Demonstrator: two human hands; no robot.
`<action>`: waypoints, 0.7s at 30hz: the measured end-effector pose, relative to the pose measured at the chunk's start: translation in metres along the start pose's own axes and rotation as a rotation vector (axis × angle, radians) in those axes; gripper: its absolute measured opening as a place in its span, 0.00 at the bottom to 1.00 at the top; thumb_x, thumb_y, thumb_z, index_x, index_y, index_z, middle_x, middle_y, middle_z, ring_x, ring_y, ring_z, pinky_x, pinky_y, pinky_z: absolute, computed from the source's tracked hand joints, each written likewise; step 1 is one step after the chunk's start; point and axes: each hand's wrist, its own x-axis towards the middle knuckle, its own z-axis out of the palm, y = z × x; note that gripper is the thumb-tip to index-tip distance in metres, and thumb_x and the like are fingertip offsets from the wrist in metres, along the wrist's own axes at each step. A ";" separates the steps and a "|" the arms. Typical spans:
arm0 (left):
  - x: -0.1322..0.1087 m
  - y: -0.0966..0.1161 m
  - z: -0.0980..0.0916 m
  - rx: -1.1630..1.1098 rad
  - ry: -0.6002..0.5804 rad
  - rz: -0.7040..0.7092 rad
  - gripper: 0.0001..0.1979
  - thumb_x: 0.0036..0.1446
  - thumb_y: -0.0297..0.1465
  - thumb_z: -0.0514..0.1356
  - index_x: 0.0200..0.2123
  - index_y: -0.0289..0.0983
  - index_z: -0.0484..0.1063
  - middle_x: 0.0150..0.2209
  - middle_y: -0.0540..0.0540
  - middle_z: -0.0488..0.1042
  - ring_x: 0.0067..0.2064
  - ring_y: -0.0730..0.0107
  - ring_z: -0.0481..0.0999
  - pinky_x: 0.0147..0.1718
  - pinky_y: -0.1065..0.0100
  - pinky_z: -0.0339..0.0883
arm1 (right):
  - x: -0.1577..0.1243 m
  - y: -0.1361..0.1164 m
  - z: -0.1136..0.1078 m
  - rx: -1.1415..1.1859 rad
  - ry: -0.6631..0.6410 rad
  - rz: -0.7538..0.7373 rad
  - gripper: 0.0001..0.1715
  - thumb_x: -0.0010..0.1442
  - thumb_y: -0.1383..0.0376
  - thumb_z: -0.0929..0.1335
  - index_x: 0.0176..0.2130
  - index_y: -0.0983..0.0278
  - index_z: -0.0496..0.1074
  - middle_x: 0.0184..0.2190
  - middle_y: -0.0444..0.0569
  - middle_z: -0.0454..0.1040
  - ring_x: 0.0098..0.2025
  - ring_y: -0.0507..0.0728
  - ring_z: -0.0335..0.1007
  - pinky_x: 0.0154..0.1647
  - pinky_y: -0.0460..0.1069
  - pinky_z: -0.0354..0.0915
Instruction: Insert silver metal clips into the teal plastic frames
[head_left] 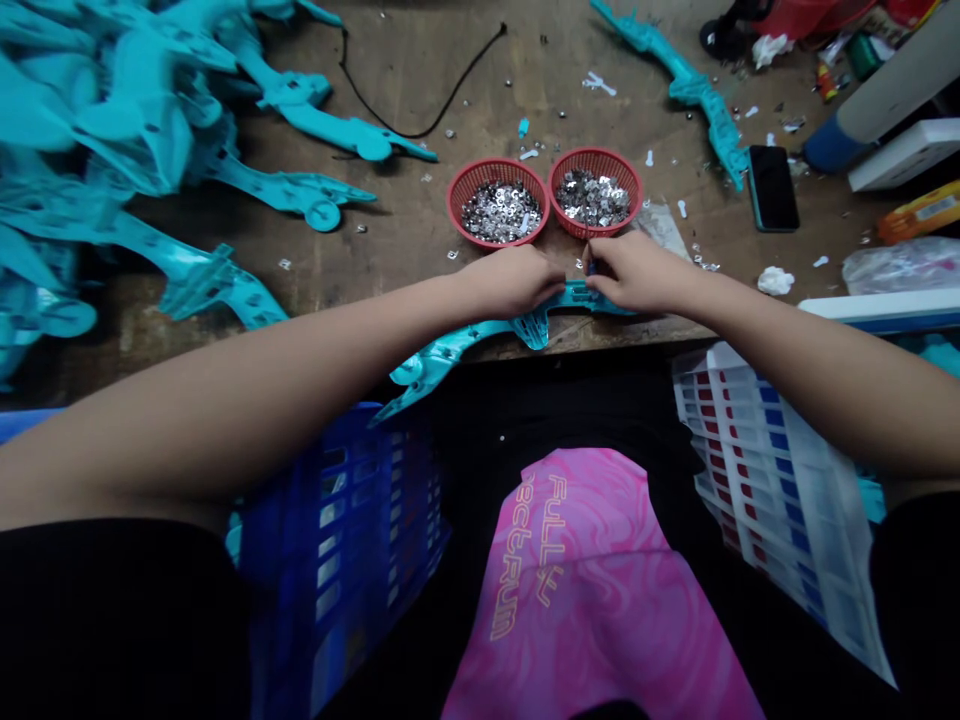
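Note:
A long turquoise plastic part (pixel 534 328) lies across the front edge of the workbench, its left end sticking out over my lap. My left hand (pixel 517 278) is closed at the middle of this part, with its fingertips curled out of sight. Just to the right, my right hand (pixel 637 268) pinches a thin dark tool (pixel 589 250) above the same part; its exact kind is too small to make out. Right behind my hands stand two red baskets, the left basket (pixel 459 215) and the right basket (pixel 634 180), both filled with small shiny metal clips (pixel 592 198).
Similar turquoise parts (pixel 142 110) are heaped at the left, and another part (pixel 679 75) lies at the back right. A phone (pixel 773 188), a black cord (pixel 450 100) and scattered clips lie on the bench. A blue crate (pixel 345 530) and a white crate (pixel 780 470) flank my legs.

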 end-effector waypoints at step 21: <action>0.011 0.001 -0.005 0.219 -0.019 0.107 0.21 0.79 0.20 0.59 0.58 0.37 0.93 0.50 0.38 0.91 0.52 0.55 0.89 0.54 0.60 0.81 | 0.014 0.070 0.000 -0.316 -0.002 0.208 0.26 0.72 0.59 0.80 0.65 0.53 0.95 0.60 0.61 0.93 0.58 0.78 0.88 0.58 0.66 0.79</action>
